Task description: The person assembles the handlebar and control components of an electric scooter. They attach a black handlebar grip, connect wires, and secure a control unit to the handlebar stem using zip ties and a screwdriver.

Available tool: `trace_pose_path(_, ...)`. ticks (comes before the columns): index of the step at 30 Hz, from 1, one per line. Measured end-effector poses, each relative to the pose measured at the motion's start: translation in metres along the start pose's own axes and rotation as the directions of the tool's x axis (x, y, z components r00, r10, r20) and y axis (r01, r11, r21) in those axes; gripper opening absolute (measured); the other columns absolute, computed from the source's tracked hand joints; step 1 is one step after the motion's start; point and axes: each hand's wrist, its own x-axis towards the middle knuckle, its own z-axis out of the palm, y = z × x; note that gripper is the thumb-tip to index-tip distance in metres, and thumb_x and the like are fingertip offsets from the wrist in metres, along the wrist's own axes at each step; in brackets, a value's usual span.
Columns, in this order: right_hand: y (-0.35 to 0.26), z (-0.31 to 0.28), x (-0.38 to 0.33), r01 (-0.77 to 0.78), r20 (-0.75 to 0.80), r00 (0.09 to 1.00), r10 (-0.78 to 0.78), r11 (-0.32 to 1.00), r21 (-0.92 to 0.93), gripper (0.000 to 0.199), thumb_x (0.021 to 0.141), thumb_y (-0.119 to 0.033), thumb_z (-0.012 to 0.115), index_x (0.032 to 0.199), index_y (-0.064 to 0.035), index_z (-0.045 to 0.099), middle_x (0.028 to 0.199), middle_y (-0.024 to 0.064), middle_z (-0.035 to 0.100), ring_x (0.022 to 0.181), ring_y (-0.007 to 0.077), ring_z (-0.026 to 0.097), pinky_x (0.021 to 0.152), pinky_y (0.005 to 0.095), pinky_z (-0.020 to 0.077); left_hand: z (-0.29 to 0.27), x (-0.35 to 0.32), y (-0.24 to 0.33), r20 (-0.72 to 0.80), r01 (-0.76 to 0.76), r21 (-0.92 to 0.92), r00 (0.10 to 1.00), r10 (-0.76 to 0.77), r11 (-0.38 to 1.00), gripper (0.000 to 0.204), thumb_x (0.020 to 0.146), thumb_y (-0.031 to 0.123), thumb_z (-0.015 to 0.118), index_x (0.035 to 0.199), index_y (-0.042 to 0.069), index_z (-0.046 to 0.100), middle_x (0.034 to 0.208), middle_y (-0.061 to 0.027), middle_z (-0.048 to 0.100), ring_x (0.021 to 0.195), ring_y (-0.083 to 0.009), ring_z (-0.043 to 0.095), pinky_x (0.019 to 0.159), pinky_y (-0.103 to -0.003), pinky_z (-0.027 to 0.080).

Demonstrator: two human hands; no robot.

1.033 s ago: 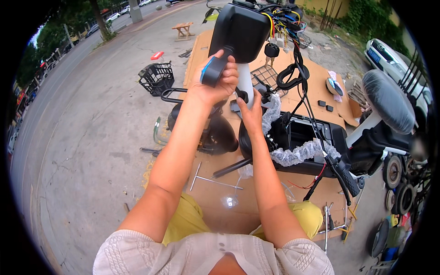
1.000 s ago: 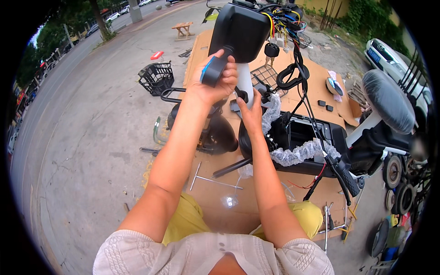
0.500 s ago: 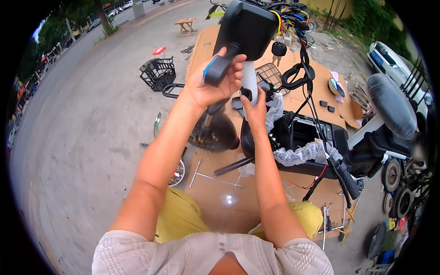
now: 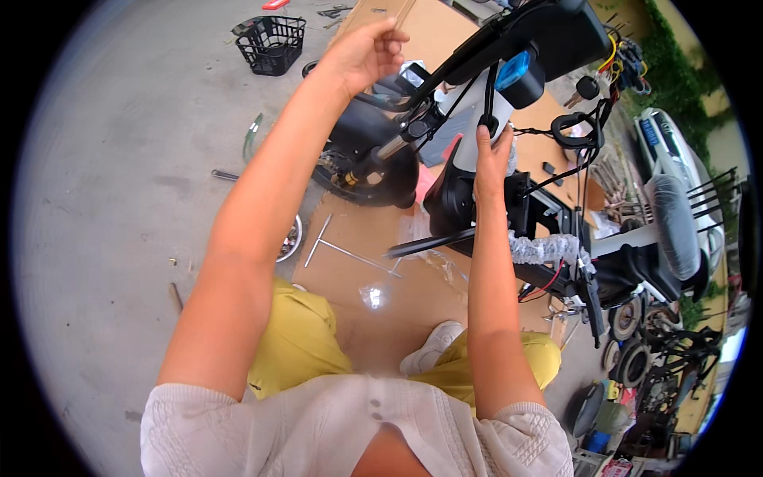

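Note:
A partly dismantled electric scooter stands before me, its black front fender and fork turned toward the left. My right hand grips the white steering column, with the thumb near a black ring on it. Just above that hand is a black lamp-like part with a blue face, below a large black housing. My left hand is raised left of the fork, fingers loosely curled, with nothing seen in it. Black cables and a key with a black head hang at the right.
Cardboard covers the ground, with a T-shaped metal wrench on it. A black basket stands at the far left. A bowl of small parts is by my left knee. Wheels and a white car are at the right.
My left hand has let go of the blue-faced part and moved up and left. The scooter's front has turned, its housing shifting right in view. My right hand has stayed on the column.

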Motion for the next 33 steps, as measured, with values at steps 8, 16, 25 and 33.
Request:
trace_pose_path(8, -0.010, -0.014, 0.005, -0.079, 0.056, 0.995, 0.088, 0.986, -0.147, 0.054, 0.094, -0.024, 0.061, 0.138, -0.0009, 0.039, 0.128, 0.0117, 0.051, 0.117, 0.0217, 0.047, 0.103, 0.0338, 0.0349, -0.015, 0.007, -0.055, -0.001, 0.155, 0.009, 0.988, -0.155, 0.988, 0.027, 0.096, 0.027, 0.055, 0.097, 0.001, 0.066, 0.072, -0.0005, 0.058, 0.066, -0.0137, 0.058, 0.061, -0.028, 0.051)
trace_pose_path(16, 0.002, -0.018, 0.018, -0.137, 0.058, 0.987, 0.149, 0.975, -0.175, 0.051, 0.093, -0.031, 0.061, 0.132, -0.0017, 0.047, 0.118, 0.0140, 0.059, 0.108, 0.0257, 0.054, 0.092, 0.0361, 0.0428, -0.035, 0.032, -0.054, -0.009, 0.222, -0.021, 0.975, -0.222, 0.975, 0.025, 0.095, 0.025, 0.050, 0.086, 0.007, 0.064, 0.063, -0.0013, 0.058, 0.059, -0.0168, 0.059, 0.056, -0.034, 0.053)
trace_pose_path(25, 0.000, -0.010, 0.023, -0.068, 0.052, 0.994, 0.092, 0.932, -0.357, 0.045, 0.095, -0.034, 0.058, 0.124, -0.0002, 0.047, 0.119, 0.0192, 0.057, 0.109, 0.0272, 0.054, 0.092, 0.0376, 0.0439, -0.037, -0.067, 0.034, 0.031, 0.008, 0.240, 0.999, -0.016, 0.971, 0.029, 0.099, 0.028, 0.047, 0.089, 0.008, 0.063, 0.065, 0.0020, 0.058, 0.059, -0.0132, 0.056, 0.057, -0.029, 0.049)
trace_pose_path(33, 0.016, -0.037, 0.043, 0.116, -0.016, 0.989, -0.144, 0.854, -0.508, 0.069, 0.080, -0.051, 0.071, 0.117, 0.0061, 0.055, 0.106, 0.0212, 0.066, 0.098, 0.0266, 0.064, 0.083, 0.0406, 0.0489, 0.055, -0.121, 0.095, 0.183, -0.172, 0.287, 0.976, 0.123, 0.942, 0.027, 0.099, 0.028, 0.050, 0.091, 0.007, 0.063, 0.065, 0.0025, 0.058, 0.058, -0.0116, 0.056, 0.056, -0.027, 0.049)
